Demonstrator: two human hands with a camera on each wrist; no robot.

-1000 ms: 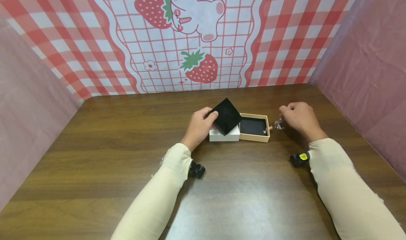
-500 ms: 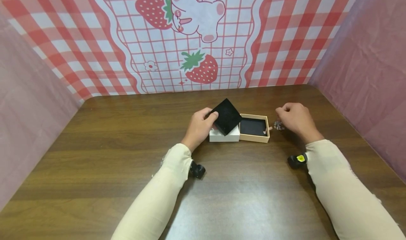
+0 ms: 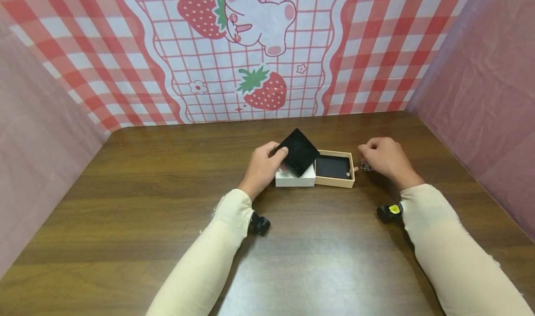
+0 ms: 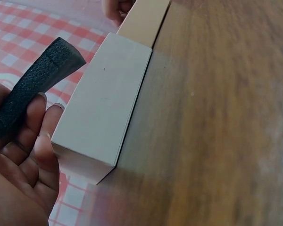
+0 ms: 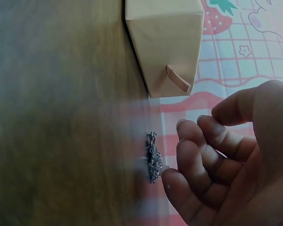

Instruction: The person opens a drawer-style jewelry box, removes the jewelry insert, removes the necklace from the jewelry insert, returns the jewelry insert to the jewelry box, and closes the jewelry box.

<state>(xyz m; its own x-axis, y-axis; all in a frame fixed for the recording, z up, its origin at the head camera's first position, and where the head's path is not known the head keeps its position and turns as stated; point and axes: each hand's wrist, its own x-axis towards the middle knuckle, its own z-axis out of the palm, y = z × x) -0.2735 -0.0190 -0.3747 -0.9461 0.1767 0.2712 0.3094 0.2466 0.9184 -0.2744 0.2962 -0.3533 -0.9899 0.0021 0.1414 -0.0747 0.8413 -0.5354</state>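
Tabletop (image 3: pixel 125 204): chain (image 5: pixel 153 160) beside right grip (image 3: pixel 386 157)

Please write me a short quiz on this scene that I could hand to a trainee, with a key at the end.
1. True or false: The tan, open-topped cardboard box and the white rectangular box stand side by side.

2. Short answer: Which hand is nearest the small heap of silvery metal chain?

3. Multiple choice: What does the left hand hold?
a) the pink ribbon tab
b) the square black foam pad
c) the white rectangular box

Key:
1. True.
2. The right hand.
3. b.
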